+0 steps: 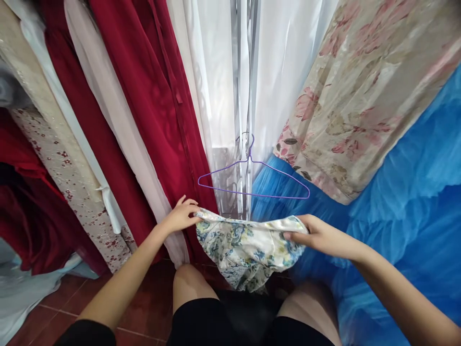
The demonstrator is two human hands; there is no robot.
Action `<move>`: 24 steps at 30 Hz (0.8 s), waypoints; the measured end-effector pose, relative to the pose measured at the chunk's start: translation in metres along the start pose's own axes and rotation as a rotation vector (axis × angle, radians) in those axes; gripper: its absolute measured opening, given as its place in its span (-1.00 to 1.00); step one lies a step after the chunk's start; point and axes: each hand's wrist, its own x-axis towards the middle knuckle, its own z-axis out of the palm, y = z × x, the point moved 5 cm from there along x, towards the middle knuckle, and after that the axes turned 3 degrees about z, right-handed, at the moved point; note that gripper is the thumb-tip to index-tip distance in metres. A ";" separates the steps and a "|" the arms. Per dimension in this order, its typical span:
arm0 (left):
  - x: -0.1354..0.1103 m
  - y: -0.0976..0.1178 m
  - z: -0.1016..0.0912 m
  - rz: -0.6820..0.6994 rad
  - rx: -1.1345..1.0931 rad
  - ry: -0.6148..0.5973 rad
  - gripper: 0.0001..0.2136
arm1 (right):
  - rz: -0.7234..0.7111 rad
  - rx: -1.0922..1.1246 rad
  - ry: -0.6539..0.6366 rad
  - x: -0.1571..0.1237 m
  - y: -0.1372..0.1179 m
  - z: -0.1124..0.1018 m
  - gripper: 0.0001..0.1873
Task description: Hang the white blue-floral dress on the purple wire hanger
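Observation:
A white garment with a blue and yellow floral print (252, 245) is stretched sideways between my two hands, its lower part hanging in folds above my lap. My left hand (181, 215) pinches the garment's upper left corner, with the other fingers raised. At the upper right corner, my right hand (313, 235) grips the edge between thumb and fingers. Just beyond the garment, a thin purple hanger (277, 196) hangs with nothing on it. Its hook is up among white strips. What kind of garment it is cannot be made out for sure.
Long dresses hang close in front: a dark red one (144, 96), white fabric (216, 72) in the middle, a beige floral dress (353, 110) and blue tulle (406, 226) at right. Pale fabric (21, 298) spreads over the red tile floor (137, 312) at lower left.

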 end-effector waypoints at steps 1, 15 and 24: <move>0.006 -0.011 -0.008 -0.031 0.029 0.015 -0.83 | -0.048 -0.038 0.072 0.012 0.002 -0.005 -0.76; 0.095 0.048 -0.073 0.177 0.094 0.433 -0.73 | -0.122 -0.447 0.523 0.091 0.025 -0.023 -0.73; 0.105 0.080 -0.052 0.152 0.106 0.477 -0.71 | -0.088 -0.588 0.695 0.045 0.024 -0.035 -0.14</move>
